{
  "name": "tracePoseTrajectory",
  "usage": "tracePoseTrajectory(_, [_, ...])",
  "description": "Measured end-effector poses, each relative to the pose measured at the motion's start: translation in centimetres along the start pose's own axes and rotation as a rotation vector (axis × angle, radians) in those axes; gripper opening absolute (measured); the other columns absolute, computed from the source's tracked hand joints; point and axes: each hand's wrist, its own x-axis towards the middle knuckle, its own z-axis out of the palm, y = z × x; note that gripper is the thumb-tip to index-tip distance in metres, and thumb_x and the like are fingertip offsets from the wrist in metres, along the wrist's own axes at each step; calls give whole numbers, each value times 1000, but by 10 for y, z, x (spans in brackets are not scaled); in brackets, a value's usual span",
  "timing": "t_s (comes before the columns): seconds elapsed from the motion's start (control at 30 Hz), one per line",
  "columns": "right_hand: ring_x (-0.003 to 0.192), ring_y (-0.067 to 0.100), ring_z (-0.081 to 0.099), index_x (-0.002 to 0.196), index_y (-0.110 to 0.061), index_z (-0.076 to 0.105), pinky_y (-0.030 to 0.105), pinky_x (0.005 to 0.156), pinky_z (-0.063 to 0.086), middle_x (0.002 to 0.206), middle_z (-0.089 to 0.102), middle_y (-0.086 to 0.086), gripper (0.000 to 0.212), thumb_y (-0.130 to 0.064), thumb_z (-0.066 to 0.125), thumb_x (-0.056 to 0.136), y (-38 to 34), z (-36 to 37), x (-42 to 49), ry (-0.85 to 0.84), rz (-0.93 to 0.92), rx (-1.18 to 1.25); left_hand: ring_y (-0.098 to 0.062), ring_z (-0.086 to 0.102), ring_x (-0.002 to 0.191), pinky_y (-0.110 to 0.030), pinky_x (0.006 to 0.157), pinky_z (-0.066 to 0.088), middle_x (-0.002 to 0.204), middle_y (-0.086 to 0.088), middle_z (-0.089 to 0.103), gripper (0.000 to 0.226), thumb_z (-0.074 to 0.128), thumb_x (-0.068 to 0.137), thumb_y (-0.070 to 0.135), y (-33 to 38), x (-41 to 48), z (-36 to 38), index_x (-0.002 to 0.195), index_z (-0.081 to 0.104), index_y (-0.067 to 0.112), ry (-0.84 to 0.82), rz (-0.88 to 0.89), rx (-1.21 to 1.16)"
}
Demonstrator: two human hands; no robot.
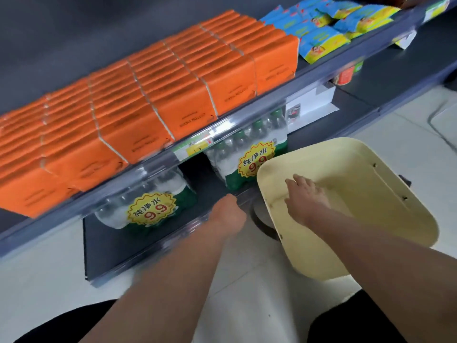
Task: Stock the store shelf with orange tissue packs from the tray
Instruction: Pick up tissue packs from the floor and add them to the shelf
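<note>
Tray [358, 174] has R hand [305, 196] inside (fingers spread).

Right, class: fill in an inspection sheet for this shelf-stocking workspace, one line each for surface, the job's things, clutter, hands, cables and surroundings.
Surface: upper shelf, dark, with price tags on its front rail.
Job's things: orange tissue packs stand in packed rows on the upper shelf; the cream tray shows no packs inside.
Clutter: blue and yellow packs beside the orange ones; bottled water packs on the shelf below.
Hands: right hand inside the tray, fingers spread, holding nothing; left hand at the lower shelf's edge, fingers hidden.
Cables: one thin cable on the floor at right.
Surroundings: pale tiled floor.
</note>
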Motion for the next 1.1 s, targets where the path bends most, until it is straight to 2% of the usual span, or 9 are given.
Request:
tracePoseTrajectory(0.13, [138, 28, 26, 142, -16, 32, 45, 105, 32, 151, 27, 8, 50, -32, 45, 97, -63, -13, -14, 54, -182, -40, -28, 60, 107, -31, 89, 47, 115, -13, 64, 29, 52, 92, 14, -41, -25, -48, 115, 65, 2, -15, -16, 88])
tracePoseTrajectory(0.23, [135, 28, 30, 141, -14, 33, 45, 104, 33, 148, 30, 8, 49, -30, 46, 96, -105, -16, -38, 91, -305, -80, -17, 51, 81, -18, 64, 39, 77, 3, 50, 16, 52, 92, 13, -77, -50, -70, 77, 57, 17, 71, -33, 49])
tracePoseTrajectory(0.3, [139, 27, 26, 144, -15, 30, 44, 106, 32, 152, 25, 8, 52, -28, 46, 96, -129, -15, -60, 84, -355, -106, -19, 45, 85, -18, 55, 30, 69, 5, 38, 22, 51, 92, 11, -100, -75, -81, 70, 50, 14, 125, -34, 65])
tracePoseTrajectory(0.37, [141, 27, 22, 146, -15, 27, 45, 107, 30, 155, 20, 8, 54, -29, 45, 97, -152, -14, -86, 69, -395, -117, -22, 49, 92, -25, 60, 37, 77, -3, 48, 10, 49, 92, 9, -122, -104, -91, 87, 57, 6, 155, -32, 83])
tracePoseTrajectory(0.5, [137, 29, 27, 144, -14, 29, 46, 106, 32, 152, 23, 9, 51, -29, 44, 98, -195, -15, -137, 85, -477, -173, -30, 54, 114, -37, 97, 45, 127, -18, 57, 32, 47, 96, 11, -155, -147, -109, 122, 59, -4, 226, 23, 79])
tracePoseTrajectory(0.67, [131, 29, 34, 139, -11, 37, 46, 102, 34, 146, 32, 10, 48, -35, 46, 97, -245, -22, -176, 137, -590, -227, -29, 57, 107, -36, 91, 46, 120, -16, 61, 27, 50, 92, 7, -189, -187, -125, 114, 63, -3, 351, 43, -34])
tracePoseTrajectory(0.8, [130, 31, 35, 138, -11, 39, 46, 101, 35, 144, 35, 12, 47, -34, 45, 97, -282, -13, -191, 149, -692, -249, -22, 50, 86, -30, 78, 42, 95, -12, 55, 6, 52, 89, 5, -222, -210, -129, 85, 56, 6, 419, -4, -100])
tracePoseTrajectory(0.97, [129, 31, 36, 135, -11, 41, 47, 102, 36, 142, 36, 12, 44, -33, 45, 97, -318, 1, -191, 115, -776, -245, -32, 56, 114, -33, 92, 48, 119, -16, 61, 29, 48, 89, 1, -251, -230, -136, 114, 64, -2, 490, -116, -154])
tracePoseTrajectory(1.1, [129, 30, 37, 137, -11, 38, 44, 98, 37, 142, 35, 11, 45, -33, 44, 98, -338, 11, -190, 113, -859, -208, -33, 56, 114, -34, 93, 48, 114, -18, 61, 17, 45, 88, -3, -267, -243, -135, 96, 60, 0, 519, -230, -147])
